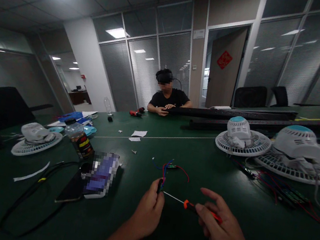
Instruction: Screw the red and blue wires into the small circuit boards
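My left hand [150, 206] is closed around a small dark wired part [160, 185], mostly hidden by the fingers. Thin red and blue wires [165, 169] rise from it, close to a small green circuit board [172, 166] at the far side. In my right hand [216, 221] is a screwdriver [190, 206] with an orange and black handle. Its metal shaft points left, and the tip reaches the wired part at my left fingertips. Whether the tip touches a screw is too small to tell. The right index finger is stretched out above the handle.
On the green table [144, 142], a drink bottle [81, 139], a phone [70, 187] and a black cable [15, 206] lie left. White fan parts [298, 147] and wired boards [291, 195] are at right. Across the table, a person [167, 92] handles long black bars [219, 115] near a red tool [135, 113].
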`<state>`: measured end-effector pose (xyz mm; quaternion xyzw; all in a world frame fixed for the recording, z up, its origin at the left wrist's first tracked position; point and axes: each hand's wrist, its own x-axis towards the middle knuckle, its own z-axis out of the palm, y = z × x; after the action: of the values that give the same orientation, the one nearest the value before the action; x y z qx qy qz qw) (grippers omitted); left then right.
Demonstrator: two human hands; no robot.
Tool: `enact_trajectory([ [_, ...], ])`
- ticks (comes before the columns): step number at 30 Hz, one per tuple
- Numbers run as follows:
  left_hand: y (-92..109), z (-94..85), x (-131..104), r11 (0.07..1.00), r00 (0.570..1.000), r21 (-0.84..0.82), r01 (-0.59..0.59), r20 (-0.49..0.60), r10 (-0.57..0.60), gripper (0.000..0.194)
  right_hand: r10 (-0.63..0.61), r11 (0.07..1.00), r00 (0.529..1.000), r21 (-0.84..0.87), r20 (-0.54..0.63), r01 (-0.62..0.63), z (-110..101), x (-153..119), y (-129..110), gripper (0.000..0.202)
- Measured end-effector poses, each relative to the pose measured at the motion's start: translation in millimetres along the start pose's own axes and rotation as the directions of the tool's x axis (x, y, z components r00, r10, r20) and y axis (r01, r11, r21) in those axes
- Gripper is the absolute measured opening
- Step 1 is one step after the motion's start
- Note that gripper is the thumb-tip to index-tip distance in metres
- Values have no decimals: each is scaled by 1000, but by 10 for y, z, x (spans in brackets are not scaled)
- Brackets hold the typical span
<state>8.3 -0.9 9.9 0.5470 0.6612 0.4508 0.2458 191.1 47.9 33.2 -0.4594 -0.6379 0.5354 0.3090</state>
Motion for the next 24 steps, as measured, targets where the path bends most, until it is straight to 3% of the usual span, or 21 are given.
enact_trajectory([
  [5,6,1,-1,1000,1000,-15,1,-6,-1,35,99,993,995,-73,16,-97,-2,12,10,55],
  [15,-9,-1,-6,1000,1000,1,13,2,-13,37,-66,997,992,-51,-107,60,-6,-20,-21,55],
  [20,-10,7,-12,1000,1000,0,15,-6,-15,38,85,996,996,6,-1,-85,-8,-34,-55,56],
  [24,-29,5,-12,1000,1000,-7,20,-20,-20,38,-27,1000,998,-1,-62,27,1,-10,-6,55],
])
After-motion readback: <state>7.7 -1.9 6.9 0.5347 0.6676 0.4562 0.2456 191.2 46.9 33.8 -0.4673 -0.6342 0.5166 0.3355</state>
